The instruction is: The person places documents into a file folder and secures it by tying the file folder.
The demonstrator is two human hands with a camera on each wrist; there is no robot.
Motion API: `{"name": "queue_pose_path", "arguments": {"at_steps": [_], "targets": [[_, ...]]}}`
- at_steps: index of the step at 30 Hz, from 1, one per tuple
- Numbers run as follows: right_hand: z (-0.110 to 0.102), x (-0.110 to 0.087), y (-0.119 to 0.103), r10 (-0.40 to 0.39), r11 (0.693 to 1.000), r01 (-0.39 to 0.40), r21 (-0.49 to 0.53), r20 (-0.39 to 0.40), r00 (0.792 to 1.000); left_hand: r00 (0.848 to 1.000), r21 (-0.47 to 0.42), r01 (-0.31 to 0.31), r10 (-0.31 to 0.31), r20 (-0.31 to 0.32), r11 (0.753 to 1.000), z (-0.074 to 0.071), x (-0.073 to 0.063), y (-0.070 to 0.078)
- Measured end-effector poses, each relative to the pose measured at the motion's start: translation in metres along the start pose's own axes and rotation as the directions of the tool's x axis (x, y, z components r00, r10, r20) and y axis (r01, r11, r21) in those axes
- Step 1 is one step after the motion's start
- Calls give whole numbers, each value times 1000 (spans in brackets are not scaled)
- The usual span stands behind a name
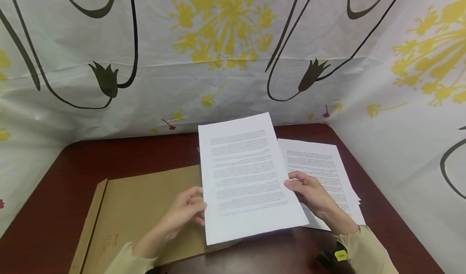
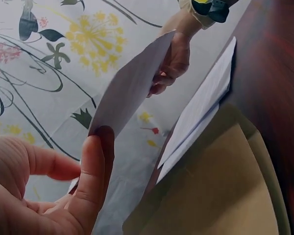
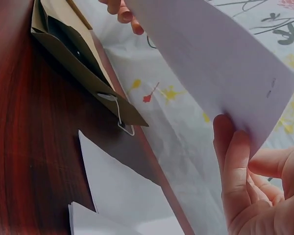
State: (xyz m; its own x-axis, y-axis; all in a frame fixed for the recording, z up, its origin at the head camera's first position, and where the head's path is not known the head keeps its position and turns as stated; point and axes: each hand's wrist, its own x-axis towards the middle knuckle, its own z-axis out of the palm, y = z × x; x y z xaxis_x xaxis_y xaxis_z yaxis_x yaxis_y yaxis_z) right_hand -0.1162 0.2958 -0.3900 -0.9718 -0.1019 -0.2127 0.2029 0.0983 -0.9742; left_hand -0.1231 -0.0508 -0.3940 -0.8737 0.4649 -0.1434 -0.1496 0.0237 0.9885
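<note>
A printed paper document (image 1: pixel 242 177) is held up in front of me by both hands, above the table. My left hand (image 1: pixel 185 209) pinches its left edge near the bottom corner, thumb on the printed face. At the opposite edge, my right hand (image 1: pixel 309 191) pinches it between thumb and fingers. The back of the document (image 3: pixel 225 63) is blank apart from two small staple-like marks near one corner. Beneath it on the left lies a brown kraft document folder (image 1: pixel 145 209), partly covered by the document in the head view. Its mouth gapes in the right wrist view, beside a white string (image 3: pixel 120 115).
More printed sheets (image 1: pixel 316 165) lie on the right of the dark red wooden table (image 1: pixel 43 201), slightly fanned. A patterned white cloth (image 1: pixel 153 43) hangs behind and beside the table. A dark wristband with a yellow tag (image 1: pixel 340 255) is on my right wrist.
</note>
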Motion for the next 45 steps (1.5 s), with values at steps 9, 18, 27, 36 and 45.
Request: {"name": "queue_pose_path", "arguments": {"at_steps": [9,18,27,36,45], "targets": [[-5,7,-1,5,1000,-9,25,162,987,991,-43,0,-6,-137,999,-34,7,11],[-9,21,-5,0,1000,-9,25,352,936,994,-76,19,-27,-102,997,-81,15,24],[-7,33,-15,-3,999,28,-41,514,858,961,-50,55,-39,273,997,-100,20,13],[-4,42,-14,10,999,12,-37,546,838,929,-77,79,-45,366,994,-97,19,4],[-14,42,-7,-29,992,-44,115,566,824,943,-128,95,-48,329,987,-98,10,-1]]}}
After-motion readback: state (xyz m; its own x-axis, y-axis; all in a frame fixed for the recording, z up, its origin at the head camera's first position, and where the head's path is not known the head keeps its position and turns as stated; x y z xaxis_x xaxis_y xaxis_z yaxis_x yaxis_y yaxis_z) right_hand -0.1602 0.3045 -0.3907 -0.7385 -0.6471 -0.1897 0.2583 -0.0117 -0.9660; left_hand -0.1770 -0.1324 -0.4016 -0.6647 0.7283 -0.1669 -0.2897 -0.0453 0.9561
